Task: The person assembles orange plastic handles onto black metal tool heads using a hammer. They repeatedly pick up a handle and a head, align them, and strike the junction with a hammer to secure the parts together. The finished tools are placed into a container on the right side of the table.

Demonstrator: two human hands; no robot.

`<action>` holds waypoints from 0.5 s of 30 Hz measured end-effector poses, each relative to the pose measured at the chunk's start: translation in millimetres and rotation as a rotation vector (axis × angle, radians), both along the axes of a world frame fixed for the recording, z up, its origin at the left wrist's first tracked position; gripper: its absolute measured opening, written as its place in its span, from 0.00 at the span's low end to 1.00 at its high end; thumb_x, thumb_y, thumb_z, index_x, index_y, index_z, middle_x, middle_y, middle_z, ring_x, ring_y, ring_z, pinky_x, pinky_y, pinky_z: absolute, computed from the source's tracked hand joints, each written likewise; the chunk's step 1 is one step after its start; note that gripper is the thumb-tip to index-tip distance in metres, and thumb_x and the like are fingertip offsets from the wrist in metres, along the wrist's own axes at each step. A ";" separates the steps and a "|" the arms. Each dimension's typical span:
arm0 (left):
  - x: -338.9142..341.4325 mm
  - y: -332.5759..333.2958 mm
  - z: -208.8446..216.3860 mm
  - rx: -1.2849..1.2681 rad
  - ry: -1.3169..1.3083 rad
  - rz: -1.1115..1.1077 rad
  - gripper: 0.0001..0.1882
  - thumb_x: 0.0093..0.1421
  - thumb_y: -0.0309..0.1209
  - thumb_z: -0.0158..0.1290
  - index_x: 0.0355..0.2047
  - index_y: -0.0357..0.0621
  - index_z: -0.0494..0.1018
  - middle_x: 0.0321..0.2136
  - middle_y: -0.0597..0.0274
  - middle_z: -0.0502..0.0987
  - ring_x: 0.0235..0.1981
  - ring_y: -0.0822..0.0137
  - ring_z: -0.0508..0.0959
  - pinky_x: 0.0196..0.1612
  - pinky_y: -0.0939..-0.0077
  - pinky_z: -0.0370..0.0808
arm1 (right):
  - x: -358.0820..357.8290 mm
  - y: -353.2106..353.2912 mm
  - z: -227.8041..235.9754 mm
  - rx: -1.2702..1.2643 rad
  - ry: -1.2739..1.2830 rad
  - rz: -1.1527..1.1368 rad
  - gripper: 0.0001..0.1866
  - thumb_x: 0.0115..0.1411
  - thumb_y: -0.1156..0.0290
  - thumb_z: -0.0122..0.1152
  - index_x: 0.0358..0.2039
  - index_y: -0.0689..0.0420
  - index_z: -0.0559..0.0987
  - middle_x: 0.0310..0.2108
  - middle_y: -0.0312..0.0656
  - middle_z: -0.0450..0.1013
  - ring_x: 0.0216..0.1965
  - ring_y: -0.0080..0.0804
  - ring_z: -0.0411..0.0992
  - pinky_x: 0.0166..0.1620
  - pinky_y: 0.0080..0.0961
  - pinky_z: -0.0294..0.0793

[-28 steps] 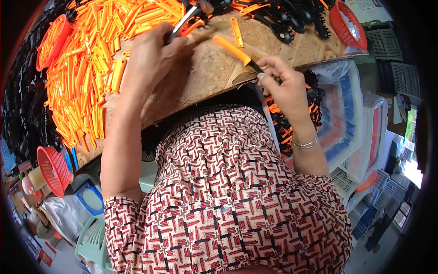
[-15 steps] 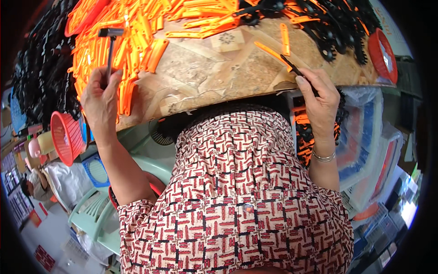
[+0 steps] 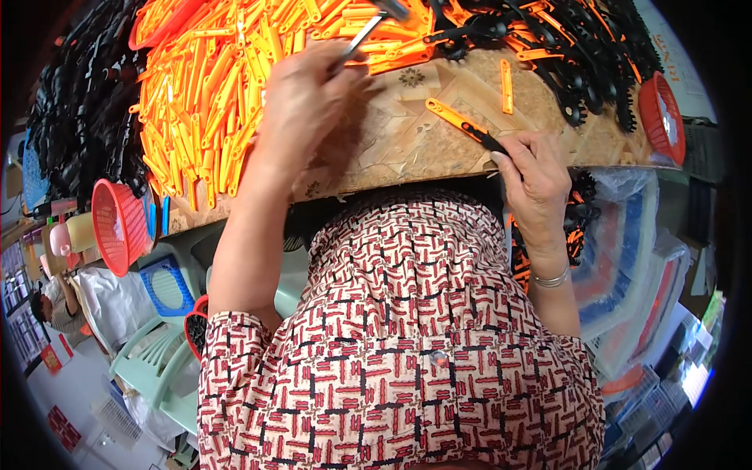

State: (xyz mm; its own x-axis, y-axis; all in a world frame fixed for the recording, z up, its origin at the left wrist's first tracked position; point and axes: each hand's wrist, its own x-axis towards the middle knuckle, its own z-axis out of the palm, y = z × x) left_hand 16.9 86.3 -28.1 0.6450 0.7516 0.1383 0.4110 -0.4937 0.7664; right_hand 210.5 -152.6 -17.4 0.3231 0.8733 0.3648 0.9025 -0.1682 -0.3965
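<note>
My left hand (image 3: 307,92) is closed round the metal shaft of a small hammer (image 3: 364,35) with a dark head, raised over the table and blurred by motion. My right hand (image 3: 536,174) pinches a narrow black plastic piece (image 3: 492,142) near the table's front edge. The far end of that piece meets an orange plastic strip (image 3: 446,115) with a hole at its tip; the two lie in one line, on or just above the wood-patterned tabletop (image 3: 376,145). Another orange strip (image 3: 506,86) lies on its own just beyond.
A big heap of orange strips (image 3: 211,102) covers the table's left and far side. Black toothed parts (image 3: 568,70) pile up at the far right. Red baskets stand at the left (image 3: 117,227) and right (image 3: 662,117) edges. Stacked plastic-wrapped trays (image 3: 627,235) are beside my right arm.
My left hand has swung right with the hammer, from the orange heap toward the middle. The black piece in my right hand now lines up with the orange strip, which has shifted slightly.
</note>
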 end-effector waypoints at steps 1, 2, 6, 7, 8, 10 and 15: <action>13.2 0.5 -7.6 0.152 -0.039 -0.076 0.12 0.61 0.33 0.63 0.43 0.39 0.83 0.33 0.57 0.81 0.33 0.64 0.80 0.40 0.70 0.74 | -2.4 -0.4 0.2 -0.002 -0.008 0.002 0.13 0.48 0.78 0.73 0.37 0.58 0.83 0.34 0.39 0.76 0.38 0.39 0.73 0.41 0.34 0.73; 21.9 0.5 -8.8 0.181 0.127 -0.089 0.13 0.61 0.33 0.62 0.43 0.39 0.82 0.37 0.53 0.82 0.38 0.59 0.82 0.44 0.68 0.75 | -4.9 -0.5 0.4 -0.004 -0.015 0.006 0.13 0.48 0.78 0.73 0.37 0.58 0.83 0.35 0.39 0.76 0.38 0.39 0.73 0.41 0.34 0.73; 40.1 -3.8 16.6 -0.178 0.280 -0.159 0.13 0.63 0.33 0.61 0.45 0.43 0.83 0.35 0.58 0.82 0.35 0.68 0.81 0.43 0.68 0.76 | -9.7 -1.9 -1.6 -0.004 -0.005 0.001 0.14 0.48 0.77 0.73 0.37 0.58 0.83 0.35 0.39 0.76 0.39 0.40 0.73 0.42 0.35 0.74; 36.9 2.0 3.4 -0.151 0.158 -0.113 0.13 0.62 0.34 0.61 0.46 0.44 0.83 0.34 0.59 0.82 0.34 0.70 0.81 0.42 0.69 0.76 | -10.2 -2.0 -2.1 -0.002 0.001 -0.003 0.13 0.48 0.77 0.73 0.37 0.58 0.83 0.36 0.39 0.76 0.39 0.40 0.73 0.42 0.35 0.74; 28.9 13.1 -21.0 -0.123 0.036 -0.066 0.14 0.62 0.34 0.62 0.47 0.44 0.83 0.33 0.60 0.82 0.33 0.71 0.80 0.41 0.69 0.76 | -10.7 -1.4 -1.3 -0.001 0.004 -0.003 0.13 0.49 0.77 0.73 0.37 0.58 0.83 0.35 0.39 0.75 0.39 0.40 0.73 0.42 0.35 0.73; 22.6 9.5 -6.1 -0.128 -0.093 0.109 0.16 0.62 0.36 0.63 0.49 0.46 0.83 0.34 0.62 0.81 0.34 0.73 0.80 0.40 0.72 0.77 | -9.9 -0.7 -6.3 0.020 -0.007 -0.007 0.13 0.49 0.76 0.73 0.37 0.58 0.83 0.34 0.39 0.75 0.38 0.40 0.73 0.42 0.35 0.73; 18.1 29.3 -23.4 0.362 0.166 0.043 0.19 0.62 0.45 0.61 0.49 0.49 0.83 0.50 0.59 0.76 0.47 0.59 0.78 0.51 0.67 0.74 | -9.6 3.0 -8.9 0.030 -0.008 -0.002 0.12 0.50 0.76 0.72 0.37 0.58 0.83 0.33 0.40 0.74 0.38 0.40 0.72 0.41 0.36 0.73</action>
